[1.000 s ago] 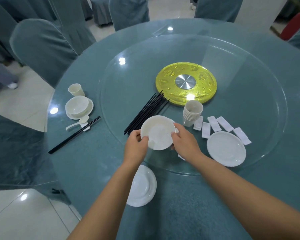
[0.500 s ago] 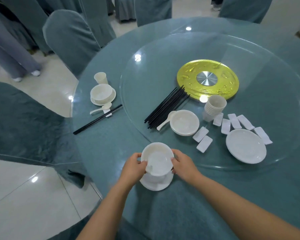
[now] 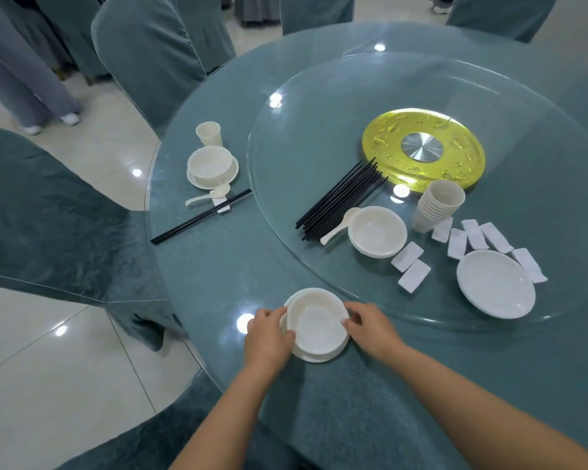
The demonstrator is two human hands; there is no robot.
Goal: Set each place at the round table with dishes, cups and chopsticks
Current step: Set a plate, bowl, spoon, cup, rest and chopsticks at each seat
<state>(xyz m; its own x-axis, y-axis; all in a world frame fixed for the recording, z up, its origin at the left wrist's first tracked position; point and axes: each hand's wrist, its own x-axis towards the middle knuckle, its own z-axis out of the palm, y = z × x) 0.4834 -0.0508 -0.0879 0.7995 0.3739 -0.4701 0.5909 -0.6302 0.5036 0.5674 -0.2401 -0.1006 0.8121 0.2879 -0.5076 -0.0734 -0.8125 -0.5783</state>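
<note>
A white bowl (image 3: 318, 322) sits on a white saucer (image 3: 316, 356) at the table's near edge. My left hand (image 3: 269, 337) grips the bowl's left rim and my right hand (image 3: 370, 325) holds its right rim. On the glass turntable (image 3: 319, 113) lie a bundle of black chopsticks (image 3: 342, 198), another bowl (image 3: 377, 235) with a spoon (image 3: 336, 227) beside it, a stack of cups (image 3: 438, 205), several white chopstick rests (image 3: 411, 268) and a plate (image 3: 496, 283). At the far left is a set place: cup (image 3: 209, 134), bowl on saucer (image 3: 211, 164), spoon (image 3: 207, 196), chopsticks (image 3: 201, 217).
A yellow disc with a metal hub (image 3: 421, 149) marks the turntable's centre. Covered chairs (image 3: 143, 52) stand round the table, one (image 3: 48, 212) close at the left. A person's legs (image 3: 21, 72) are at the far left on the tiled floor.
Both hands lifted the bowl off the turntable stack, carried it toward me and lowered it onto the saucer at the table's edge. The view shifted left.
</note>
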